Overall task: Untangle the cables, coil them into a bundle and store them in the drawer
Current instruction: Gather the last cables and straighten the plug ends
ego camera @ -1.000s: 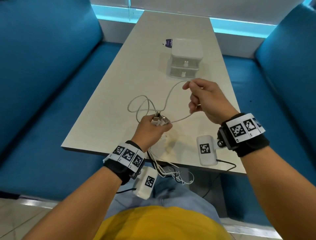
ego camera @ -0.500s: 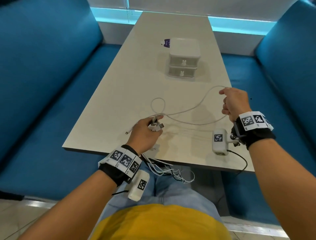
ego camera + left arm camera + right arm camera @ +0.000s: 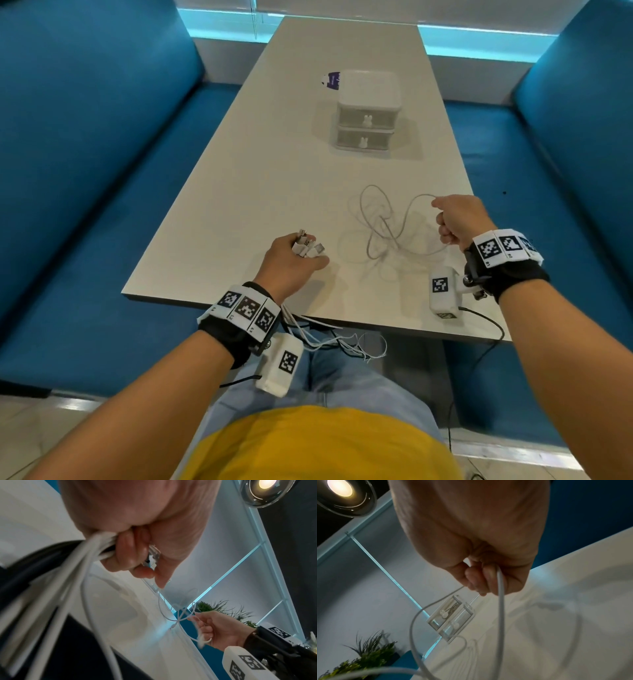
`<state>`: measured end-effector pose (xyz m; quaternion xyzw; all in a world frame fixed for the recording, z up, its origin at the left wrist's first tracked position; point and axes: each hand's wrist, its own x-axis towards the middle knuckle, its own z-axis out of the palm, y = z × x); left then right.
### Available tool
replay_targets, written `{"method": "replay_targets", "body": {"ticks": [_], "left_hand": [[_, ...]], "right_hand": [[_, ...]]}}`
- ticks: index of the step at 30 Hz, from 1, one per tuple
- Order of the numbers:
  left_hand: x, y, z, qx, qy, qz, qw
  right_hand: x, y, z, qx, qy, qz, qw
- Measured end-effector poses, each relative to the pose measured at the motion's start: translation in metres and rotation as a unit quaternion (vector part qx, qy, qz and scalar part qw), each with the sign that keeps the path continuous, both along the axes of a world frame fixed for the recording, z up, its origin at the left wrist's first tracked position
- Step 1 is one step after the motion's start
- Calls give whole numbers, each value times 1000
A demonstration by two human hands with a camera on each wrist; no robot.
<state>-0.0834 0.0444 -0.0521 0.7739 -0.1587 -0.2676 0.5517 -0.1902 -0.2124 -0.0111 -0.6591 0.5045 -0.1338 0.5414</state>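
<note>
My left hand [image 3: 294, 255] grips a bunch of white cables near their plugs [image 3: 306, 245], over the table's near edge. The cable tails [image 3: 329, 337] hang off the edge toward my lap; the left wrist view shows the strands [image 3: 75, 566] running out of my fist. My right hand [image 3: 455, 222] is raised at the table's right side and pinches one thin white cable [image 3: 387, 226], which loops loosely in the air and on the table. The right wrist view shows that cable [image 3: 500, 588] passing through my curled fingers. A small white two-drawer box [image 3: 366, 113] stands farther back, both drawers closed.
A purple and white packet [image 3: 331, 79] lies behind the drawer box. Blue bench seats [image 3: 102, 171] flank the long beige table [image 3: 274, 171] on both sides. The table's right edge is close to my right hand.
My right hand pulled one cable out to the right, away from the bunch; the cable now hangs in slack loops. My left hand shifted slightly left, its plug ends pointing up.
</note>
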Motion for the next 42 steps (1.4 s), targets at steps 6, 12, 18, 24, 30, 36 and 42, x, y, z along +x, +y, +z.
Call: {"method": "replay_targets", "body": {"ticks": [6, 12, 18, 24, 30, 36, 42], "left_hand": [[-8, -10, 7, 14, 14, -49, 999], [-25, -28, 21, -2, 91, -86, 992], [-20, -21, 31, -54, 116, -48, 991], [-25, -23, 43, -59, 71, -120, 989], [-21, -14, 44, -68, 77, -112, 988], [-22, -15, 48, -58, 104, -109, 987], [-30, -26, 52, -65, 107, -93, 988]], "right_hand": [[3, 17, -9, 2, 23, 89, 996], [10, 30, -17, 0, 20, 97, 995], [-1, 29, 2, -283, 215, 120, 927], [-2, 87, 45, -310, 9, 471, 826], [-10, 78, 59, -299, 11, 440, 847], [-22, 64, 65, -253, -57, 295, 920], [-21, 85, 56, -398, 61, 431, 807]]}}
